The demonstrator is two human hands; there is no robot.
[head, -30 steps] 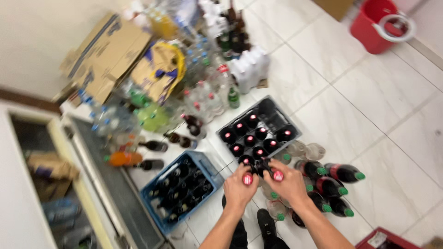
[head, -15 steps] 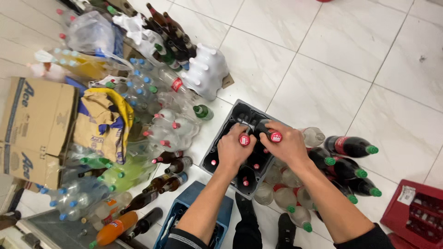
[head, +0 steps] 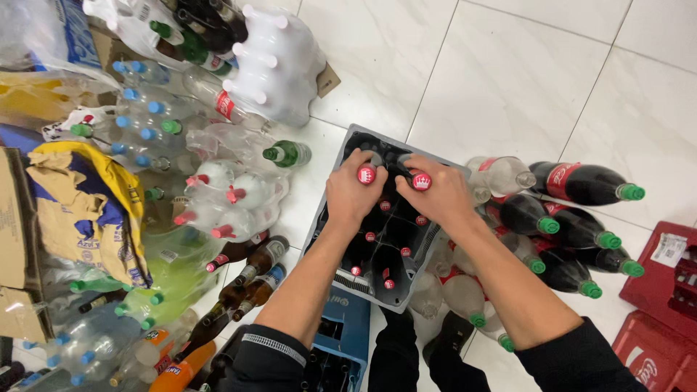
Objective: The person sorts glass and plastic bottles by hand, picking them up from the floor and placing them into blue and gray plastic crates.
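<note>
Two red-capped bottles stand upright under my palms, the left hand [head: 352, 194] closed on one bottle [head: 367, 174] and the right hand [head: 441, 192] on the other [head: 421, 181], both over the far end of the grey crate [head: 328, 218] just below my fingers.

Glossy dark glass bottles [head: 392, 239] capped in red metal, matt grey plastic crate [head: 328, 218], polished pale floor tiles [head: 501, 87], creased brown cardboard [head: 18, 218]
</note>
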